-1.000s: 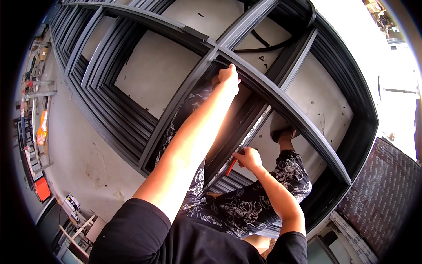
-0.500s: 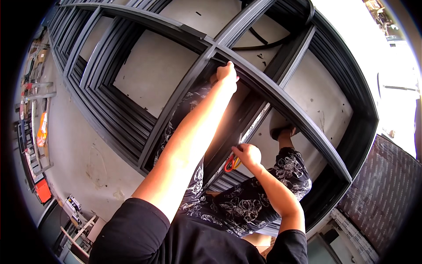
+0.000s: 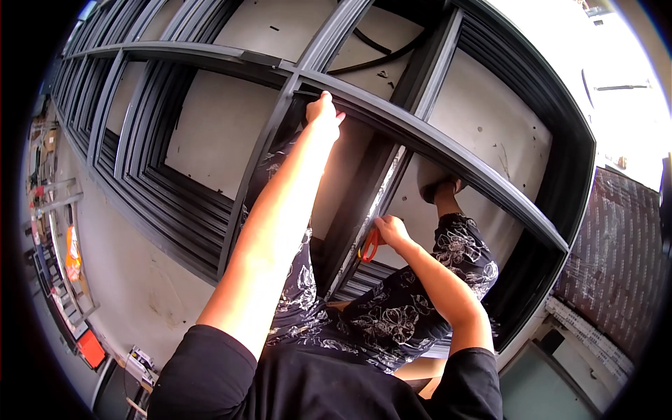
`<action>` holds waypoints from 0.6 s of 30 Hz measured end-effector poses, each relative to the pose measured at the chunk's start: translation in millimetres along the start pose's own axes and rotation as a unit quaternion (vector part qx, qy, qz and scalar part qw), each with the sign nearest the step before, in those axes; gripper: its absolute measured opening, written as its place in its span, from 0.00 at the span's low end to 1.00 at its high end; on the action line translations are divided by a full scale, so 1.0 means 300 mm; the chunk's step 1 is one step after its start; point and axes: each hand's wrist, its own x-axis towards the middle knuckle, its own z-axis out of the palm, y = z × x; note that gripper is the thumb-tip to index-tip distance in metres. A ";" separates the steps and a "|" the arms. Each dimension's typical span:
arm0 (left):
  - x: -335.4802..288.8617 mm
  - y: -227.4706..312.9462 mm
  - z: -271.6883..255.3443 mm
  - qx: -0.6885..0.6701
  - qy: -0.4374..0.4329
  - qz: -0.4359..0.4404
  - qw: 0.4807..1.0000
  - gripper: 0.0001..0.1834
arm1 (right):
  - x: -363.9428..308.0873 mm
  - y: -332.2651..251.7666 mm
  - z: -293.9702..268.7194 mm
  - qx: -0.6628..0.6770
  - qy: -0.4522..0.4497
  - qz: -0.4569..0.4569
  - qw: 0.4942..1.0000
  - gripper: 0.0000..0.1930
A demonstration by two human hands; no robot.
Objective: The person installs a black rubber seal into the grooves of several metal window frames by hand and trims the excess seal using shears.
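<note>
A large dark grey metal frame (image 3: 441,136), divided by crossbars, lies stacked on similar frames in front of me. My left hand (image 3: 323,115) reaches out to an inner corner beside a crossbar joint, fingers closed against the bar. A thin dark strip (image 3: 305,93) shows just by its fingertips; whether they grip it I cannot tell. My right hand (image 3: 392,231), lower and to the right, is closed on scissors with red-orange handles (image 3: 369,246). Their blades are hidden or too small to make out. They hang beside a lengthwise bar with a pale, speckled face (image 3: 381,189).
My legs stand within the frame openings, one foot (image 3: 439,189) on the floor at right. A loose black strip (image 3: 385,64) curves across a far opening. More frames (image 3: 126,150) are stacked left. A brown printed sheet stack (image 3: 609,252) lies at right, shelving (image 3: 70,259) far left.
My view has shifted, so the frame sits further left in the picture. Both hands keep about the same places on it. The scissors' handles have turned slightly in my right hand.
</note>
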 end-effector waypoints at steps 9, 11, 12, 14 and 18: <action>-0.005 0.026 -0.019 -0.004 -0.015 0.004 1.000 0.24 | -0.070 -0.089 0.016 -0.037 -0.045 0.052 0.997 0.16; -0.004 0.026 -0.019 0.000 -0.015 0.002 1.000 0.24 | -0.061 -0.083 0.004 -0.063 -0.044 0.056 0.995 0.17; -0.004 0.026 -0.019 0.001 -0.014 0.001 1.000 0.24 | -0.055 -0.079 -0.005 -0.093 -0.045 0.059 0.993 0.18; -0.014 0.025 -0.009 0.000 -0.011 -0.003 1.000 0.23 | -0.030 -0.042 -0.023 -0.122 -0.034 0.049 0.991 0.23; 0.001 0.023 -0.019 -0.012 -0.024 0.002 1.000 0.23 | -0.028 -0.038 -0.060 -0.178 -0.020 -0.017 0.984 0.31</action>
